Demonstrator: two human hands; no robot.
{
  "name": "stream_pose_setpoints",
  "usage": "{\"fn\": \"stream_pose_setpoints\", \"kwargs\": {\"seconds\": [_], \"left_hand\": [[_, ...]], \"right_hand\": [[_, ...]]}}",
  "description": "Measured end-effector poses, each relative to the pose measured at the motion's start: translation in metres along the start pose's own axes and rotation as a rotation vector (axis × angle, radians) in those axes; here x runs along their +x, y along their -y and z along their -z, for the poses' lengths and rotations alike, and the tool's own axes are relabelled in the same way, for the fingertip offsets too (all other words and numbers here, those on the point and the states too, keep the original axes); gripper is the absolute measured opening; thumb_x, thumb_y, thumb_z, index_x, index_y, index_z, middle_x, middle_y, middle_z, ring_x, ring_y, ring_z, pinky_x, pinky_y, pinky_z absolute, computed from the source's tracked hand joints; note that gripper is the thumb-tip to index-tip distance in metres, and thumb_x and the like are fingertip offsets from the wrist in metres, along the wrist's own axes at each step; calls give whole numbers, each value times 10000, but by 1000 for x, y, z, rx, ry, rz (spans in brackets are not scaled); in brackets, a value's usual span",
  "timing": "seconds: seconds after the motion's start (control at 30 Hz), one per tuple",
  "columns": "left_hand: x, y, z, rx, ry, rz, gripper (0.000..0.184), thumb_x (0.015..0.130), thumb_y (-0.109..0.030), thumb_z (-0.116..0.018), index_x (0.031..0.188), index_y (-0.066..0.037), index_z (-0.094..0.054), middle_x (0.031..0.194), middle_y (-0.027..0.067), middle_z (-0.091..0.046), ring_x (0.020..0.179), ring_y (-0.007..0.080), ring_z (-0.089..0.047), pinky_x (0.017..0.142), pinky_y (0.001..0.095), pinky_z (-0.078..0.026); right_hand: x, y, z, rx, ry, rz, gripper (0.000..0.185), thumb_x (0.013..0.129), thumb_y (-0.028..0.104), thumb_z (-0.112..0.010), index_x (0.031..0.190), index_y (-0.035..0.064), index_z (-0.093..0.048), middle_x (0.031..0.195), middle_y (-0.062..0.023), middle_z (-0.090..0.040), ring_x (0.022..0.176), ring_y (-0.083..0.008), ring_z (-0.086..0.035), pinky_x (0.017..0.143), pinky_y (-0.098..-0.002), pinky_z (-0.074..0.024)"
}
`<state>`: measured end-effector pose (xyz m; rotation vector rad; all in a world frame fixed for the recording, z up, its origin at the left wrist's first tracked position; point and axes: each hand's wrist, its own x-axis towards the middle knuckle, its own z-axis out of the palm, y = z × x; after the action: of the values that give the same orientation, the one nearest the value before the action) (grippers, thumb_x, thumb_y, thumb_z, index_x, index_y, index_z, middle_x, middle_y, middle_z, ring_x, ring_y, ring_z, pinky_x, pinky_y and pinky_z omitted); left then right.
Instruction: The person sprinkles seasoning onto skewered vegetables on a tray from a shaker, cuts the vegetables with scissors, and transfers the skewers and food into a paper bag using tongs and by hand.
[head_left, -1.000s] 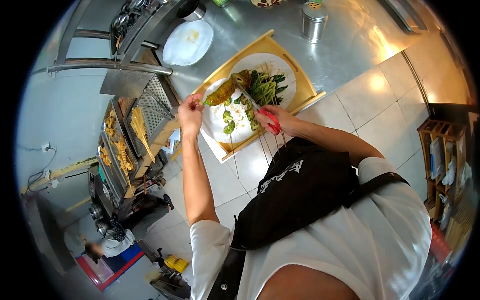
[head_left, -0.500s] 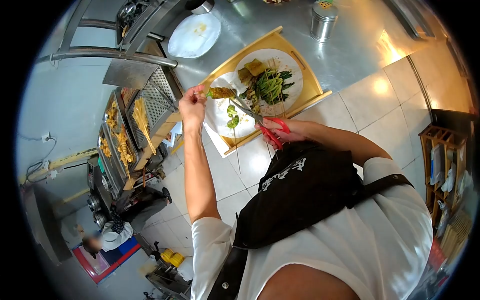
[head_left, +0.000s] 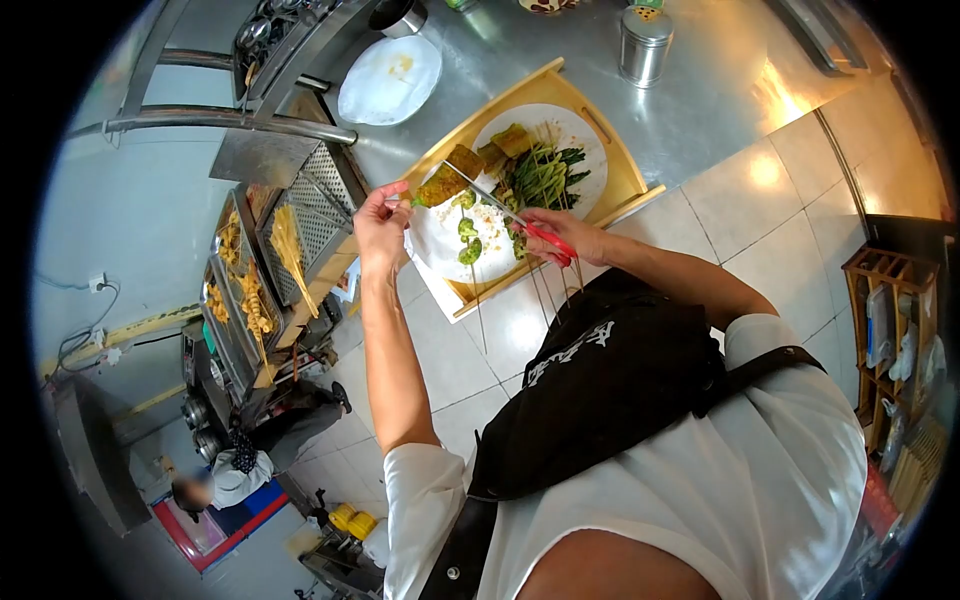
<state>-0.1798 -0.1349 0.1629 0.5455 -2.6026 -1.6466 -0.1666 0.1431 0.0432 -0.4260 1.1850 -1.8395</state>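
My left hand (head_left: 380, 225) is closed in a pinch at the green end of a long browned, spice-coated piece of food (head_left: 438, 187), held over the left part of the tray. My right hand (head_left: 562, 236) grips red-handled scissors (head_left: 549, 240), whose metal blades reach up and left across the food's far end. Below them are broccoli pieces on a skewer (head_left: 469, 243). A white paper-lined plate (head_left: 592, 185) carries cooked green vegetables (head_left: 540, 178) and browned pieces (head_left: 510, 142). All of this sits in a wooden tray (head_left: 622, 160).
The tray rests at the edge of a steel counter (head_left: 700, 120). Beyond it stand a white plate (head_left: 385, 85) and a metal shaker (head_left: 646, 50). Trays of skewered food (head_left: 250, 300) are at left. Farther off, a person (head_left: 235, 475) is at lower left. Wooden shelves (head_left: 888, 330) stand at right.
The scissor blades have swung up and away, now lying across the food's far end. The food piece is tilted more upward. My right hand has shifted slightly up.
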Motion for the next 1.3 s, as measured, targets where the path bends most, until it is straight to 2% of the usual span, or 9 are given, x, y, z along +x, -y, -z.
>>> {"fn": "stream_pose_setpoints", "kwargs": {"seconds": [0.23,0.5,0.63,0.8,0.9,1.0,1.1,1.13,1.3], "left_hand": [[24,30,-12,-45,101,51,326,796,128,-561,1079,-10,-646,737,20,-587,629,73,-498,574,203,-402],[34,37,-13,-3,151,68,279,796,88,-610,1054,-15,-633,751,41,-622,625,95,-546,568,229,-425],[40,46,-18,-23,145,121,303,770,152,-544,1022,5,-624,740,51,-610,637,94,-533,582,219,-428],[42,67,-17,-13,142,114,299,761,149,-559,1014,3,-625,714,32,-583,611,90,-511,559,226,-423],[40,78,-13,-20,114,131,293,756,147,-567,1006,8,-626,707,29,-576,601,92,-504,552,229,-421],[34,75,-12,-111,14,139,288,752,145,-572,1000,10,-629,704,32,-582,595,95,-503,549,229,-418],[24,61,-17,-181,-71,150,285,753,138,-580,1002,8,-632,708,38,-595,590,98,-507,546,229,-418],[22,59,-19,-196,-88,154,285,755,135,-582,1004,8,-633,710,40,-600,589,100,-509,545,230,-419],[14,62,-29,-286,-79,144,271,758,127,-598,1003,15,-632,725,53,-617,602,105,-531,550,233,-431]], "right_hand": [[-5,-8,10,22,-102,-31,535,881,379,-669,1265,58,-480,780,2,-558,579,-48,-469,484,-206,-362],[-4,-4,15,41,-148,-79,575,861,391,-690,1245,16,-485,762,-6,-556,532,-65,-476,447,-216,-371],[-6,4,14,186,-130,-121,517,866,368,-689,1197,18,-501,744,-2,-546,516,-68,-476,421,-217,-365],[1,17,2,215,-165,-159,367,885,364,-664,1033,55,-534,705,3,-535,496,-75,-479,412,-219,-370],[-4,20,6,134,-63,-161,374,902,435,-617,937,77,-515,686,4,-533,482,-84,-483,406,-220,-370],[-16,17,7,205,53,-249,408,911,503,-566,930,102,-489,688,2,-535,502,-90,-499,432,-231,-392],[-30,23,-7,246,122,-420,458,954,483,-491,1221,114,-439,769,-26,-525,651,-119,-542,568,-258,-462],[-28,19,-9,263,191,-420,459,953,496,-481,1221,127,-431,812,-41,-527,682,-140,-547,611,-272,-475],[-10,22,-24,224,215,-340,482,934,524,-501,1197,127,-430,786,-36,-519,640,-119,-522,560,-257,-449]]}}
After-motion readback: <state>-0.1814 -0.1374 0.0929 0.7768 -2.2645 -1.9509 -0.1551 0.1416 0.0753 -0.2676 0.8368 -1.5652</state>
